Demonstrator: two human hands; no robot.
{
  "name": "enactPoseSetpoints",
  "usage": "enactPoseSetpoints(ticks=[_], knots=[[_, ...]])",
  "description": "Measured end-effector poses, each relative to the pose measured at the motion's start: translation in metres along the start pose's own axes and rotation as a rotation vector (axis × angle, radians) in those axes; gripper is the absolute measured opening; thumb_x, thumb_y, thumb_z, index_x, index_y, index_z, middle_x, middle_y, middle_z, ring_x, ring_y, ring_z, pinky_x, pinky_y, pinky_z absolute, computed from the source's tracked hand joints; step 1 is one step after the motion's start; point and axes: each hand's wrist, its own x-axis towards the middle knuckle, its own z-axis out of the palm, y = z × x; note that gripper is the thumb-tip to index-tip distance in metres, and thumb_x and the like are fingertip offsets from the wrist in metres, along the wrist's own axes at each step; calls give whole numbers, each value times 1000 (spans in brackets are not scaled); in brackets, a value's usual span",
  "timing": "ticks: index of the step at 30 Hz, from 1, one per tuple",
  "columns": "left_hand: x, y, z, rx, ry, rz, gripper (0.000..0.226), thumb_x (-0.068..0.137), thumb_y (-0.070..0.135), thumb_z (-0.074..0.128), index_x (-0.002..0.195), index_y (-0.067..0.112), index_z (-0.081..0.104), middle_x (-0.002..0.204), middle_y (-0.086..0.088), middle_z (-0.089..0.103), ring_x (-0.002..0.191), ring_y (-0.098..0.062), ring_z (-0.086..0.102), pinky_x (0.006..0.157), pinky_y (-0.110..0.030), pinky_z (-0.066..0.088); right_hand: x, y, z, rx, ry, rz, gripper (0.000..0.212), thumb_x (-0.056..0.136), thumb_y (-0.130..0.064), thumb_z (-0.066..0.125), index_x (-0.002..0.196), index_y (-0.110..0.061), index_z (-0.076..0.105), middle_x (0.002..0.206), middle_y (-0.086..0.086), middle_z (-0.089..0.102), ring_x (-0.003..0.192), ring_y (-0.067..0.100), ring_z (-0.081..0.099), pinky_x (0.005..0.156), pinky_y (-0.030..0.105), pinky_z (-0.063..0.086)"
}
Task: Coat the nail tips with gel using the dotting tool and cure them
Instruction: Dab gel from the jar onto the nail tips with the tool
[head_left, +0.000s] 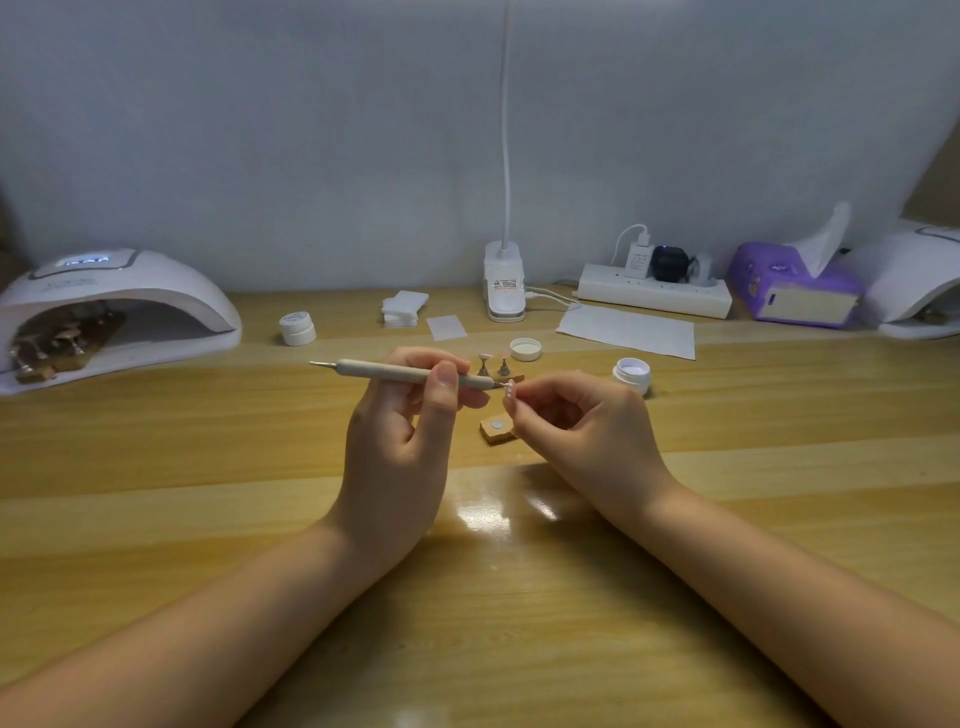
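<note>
Nail tip (510, 388), small and pale, sits pinched between the thumb and fingertips of the right hand (576, 421), raised above the wooden table (208, 467) near its middle. Left hand (400, 431) grips the dotting tool (410, 372) like a pen, its fingers curled around the grey shaft, which lies nearly level, and its metal point touches the nail tip. Just below the hands a small wooden block (497, 430) with a white disc lies on the table. Behind them stand two little metal stands (493, 365), a white lid (525, 348) and an open gel jar (631, 375) off to the right. A closed jar (297, 328) rests further left. At the far left a curing lamp (114, 312) shelters more stands, its display lit. A second lamp (914, 280) stands at the far right, beside a purple tissue pack (789, 286)
</note>
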Motion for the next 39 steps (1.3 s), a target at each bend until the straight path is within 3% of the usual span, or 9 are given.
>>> enactPoseSetpoints(ticks=[6,24,34,39], knots=[[0,-2,-1,23,-25,-19,18,96,24,46,99,11,58,90,11,69,85,-13,70,80,-34,57,0,0,0,2,0,-6,11,82,-4,72,91,-10,75,80,2,73,72,17,67,68,35,56],[0,1,-1,10,-11,-3,16,97,23,45,98,14,58,91,6,69,86,-13,70,79,-28,56,0,1,0,-3,-1,-19,11,83,-5,72,92,-11,75,78,3,73,70,16,68,67,35,57],[0,2,0,9,-29,-7,16,96,23,45,100,14,58,89,4,69,87,-11,70,79,-25,55,0,1,0,-7,-14,-30,14,83,-5,72,96,-11,74,82,-3,72,73,6,68,69,18,56],[-1,2,0,20,-24,-17,18,96,24,45,100,13,59,90,5,69,87,-11,70,80,-27,56,0,1,1,-4,-7,-24,13,83,-6,72,95,-11,75,80,-4,73,72,7,68,68,19,55]])
